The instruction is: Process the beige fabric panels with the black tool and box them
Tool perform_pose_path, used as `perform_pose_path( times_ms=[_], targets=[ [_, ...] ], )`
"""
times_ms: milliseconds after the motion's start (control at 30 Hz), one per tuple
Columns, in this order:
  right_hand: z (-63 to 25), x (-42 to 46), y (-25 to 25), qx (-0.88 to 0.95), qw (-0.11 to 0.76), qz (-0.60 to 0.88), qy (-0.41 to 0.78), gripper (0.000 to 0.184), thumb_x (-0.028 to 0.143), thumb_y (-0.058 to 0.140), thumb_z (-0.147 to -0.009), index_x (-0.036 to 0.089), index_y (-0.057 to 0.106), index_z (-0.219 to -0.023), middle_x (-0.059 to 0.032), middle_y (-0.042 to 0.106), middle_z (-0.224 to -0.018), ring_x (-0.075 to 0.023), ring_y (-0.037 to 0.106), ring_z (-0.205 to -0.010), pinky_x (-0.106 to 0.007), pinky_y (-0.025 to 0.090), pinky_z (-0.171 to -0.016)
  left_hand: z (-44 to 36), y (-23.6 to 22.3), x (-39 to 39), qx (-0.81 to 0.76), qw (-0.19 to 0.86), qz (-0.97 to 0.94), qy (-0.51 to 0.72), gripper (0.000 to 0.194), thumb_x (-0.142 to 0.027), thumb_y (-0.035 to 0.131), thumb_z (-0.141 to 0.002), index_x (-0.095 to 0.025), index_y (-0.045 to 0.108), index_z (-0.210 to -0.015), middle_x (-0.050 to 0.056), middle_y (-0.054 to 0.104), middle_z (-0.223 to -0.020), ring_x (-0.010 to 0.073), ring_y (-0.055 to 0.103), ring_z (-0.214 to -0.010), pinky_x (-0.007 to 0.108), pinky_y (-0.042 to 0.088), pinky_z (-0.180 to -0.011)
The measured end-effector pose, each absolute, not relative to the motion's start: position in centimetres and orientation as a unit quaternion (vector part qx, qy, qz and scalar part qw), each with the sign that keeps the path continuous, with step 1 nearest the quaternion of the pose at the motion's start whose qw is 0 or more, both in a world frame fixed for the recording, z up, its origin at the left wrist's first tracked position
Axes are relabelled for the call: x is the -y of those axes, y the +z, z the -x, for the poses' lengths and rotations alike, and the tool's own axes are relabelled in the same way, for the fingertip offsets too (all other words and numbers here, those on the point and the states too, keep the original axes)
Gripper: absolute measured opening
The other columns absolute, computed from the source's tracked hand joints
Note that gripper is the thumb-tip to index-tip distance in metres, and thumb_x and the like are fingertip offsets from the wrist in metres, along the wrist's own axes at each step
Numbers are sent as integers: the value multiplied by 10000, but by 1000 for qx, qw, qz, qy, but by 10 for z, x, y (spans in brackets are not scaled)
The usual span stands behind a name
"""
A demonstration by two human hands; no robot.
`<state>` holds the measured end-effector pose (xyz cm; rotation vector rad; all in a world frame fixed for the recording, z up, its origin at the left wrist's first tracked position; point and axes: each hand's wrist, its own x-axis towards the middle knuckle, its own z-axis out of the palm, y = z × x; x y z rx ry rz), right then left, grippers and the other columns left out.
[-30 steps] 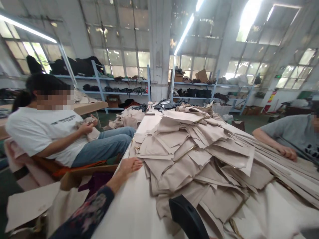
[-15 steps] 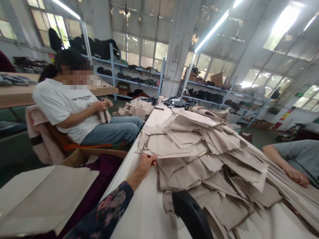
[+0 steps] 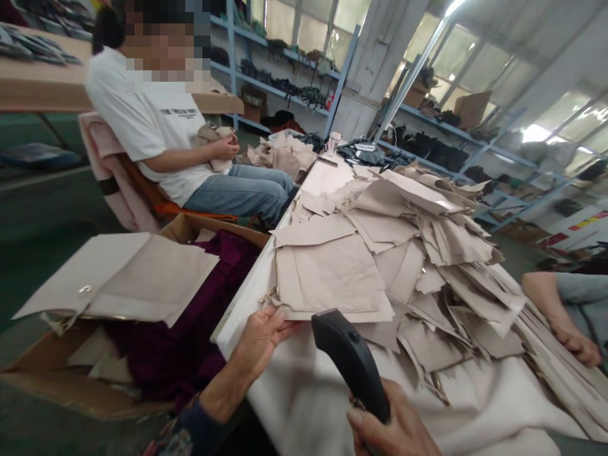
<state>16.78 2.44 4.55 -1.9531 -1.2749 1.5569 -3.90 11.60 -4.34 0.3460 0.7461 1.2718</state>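
My left hand [image 3: 259,342] pinches the near left corner of a flat beige fabric panel [image 3: 330,272], which lies on the front of a heap. A brass-coloured zipper edge shows along the panel's left side. In my right hand [image 3: 399,421] is a black hand-held electric clipper [image 3: 351,361], its head pointing up and left. The clipper's head overlaps the panel's near edge in view; whether it touches cannot be told. Behind and to the right, the heap of beige fabric pieces [image 3: 456,278] spreads over the white-covered table [image 3: 304,399].
Left of the table stands a cardboard box [image 3: 90,396] holding dark purple cloth [image 3: 190,323], with beige panels [image 3: 142,278] on top. A seated person [image 3: 166,152] handles fabric at the left. Another person's hand [image 3: 577,342] rests by the heap's right side.
The front panel has come nearer with my left hand, which still grips its corner. My right hand has entered view around the clipper. The view has tilted downward.
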Motion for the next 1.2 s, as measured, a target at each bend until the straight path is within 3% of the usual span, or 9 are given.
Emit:
perform_pose_path(
  times_ms=[167,367,567,700,867,1067,1200],
  targets=[
    [-137,-52,36,486,145,627,592,217,339,583,-742,169,462,-799,58,503,-476,-84,460,-369,-186,377,-380,32,-47,-112,-370,690,-233,577,293,-295,755,-683,-114,706,-908,89,739,-841,217,689,-795,316,535,-773],
    [-121,-75,36,537,202,621,534,188,335,547,-790,161,491,-745,41,521,-492,-90,496,-391,-190,427,-399,30,-55,-105,-368,688,-261,569,301,-332,711,-740,-143,713,-973,83,738,-914,242,678,-877,359,516,-848],
    [-126,-49,46,515,130,648,546,152,276,569,-762,164,471,-794,59,514,-458,-88,486,-366,-170,389,-375,35,-65,-108,-332,699,-283,566,299,-322,678,-764,-189,709,-1030,82,737,-916,271,658,-933,389,506,-858],
    [-121,-49,43,518,155,641,546,138,270,564,-767,164,475,-777,59,512,-471,-84,483,-370,-173,398,-376,38,-69,-105,-362,668,-353,546,277,-306,647,-786,-211,714,-1037,85,721,-1003,298,600,-1065,410,462,-938],
    [-124,-68,36,516,220,627,540,240,381,572,-784,166,477,-738,47,512,-499,-89,498,-387,-195,436,-399,38,-64,-96,-365,676,-337,544,298,-301,679,-755,-197,714,-1032,86,719,-1014,282,647,-958,397,485,-907],
    [-136,-36,41,491,175,636,569,185,312,578,-756,161,473,-775,54,513,-484,-83,467,-373,-189,410,-383,28,-63,-91,-347,691,-281,568,306,-316,701,-738,-172,700,-1007,82,730,-950,262,662,-924,407,485,-923],
    [-137,-32,38,483,210,634,566,191,320,570,-766,159,475,-803,53,517,-513,-84,485,-398,-188,424,-399,15,-69,-67,-399,689,-281,536,306,-338,737,-703,-192,717,-971,87,729,-984,299,653,-970,440,488,-936]
  ],
)
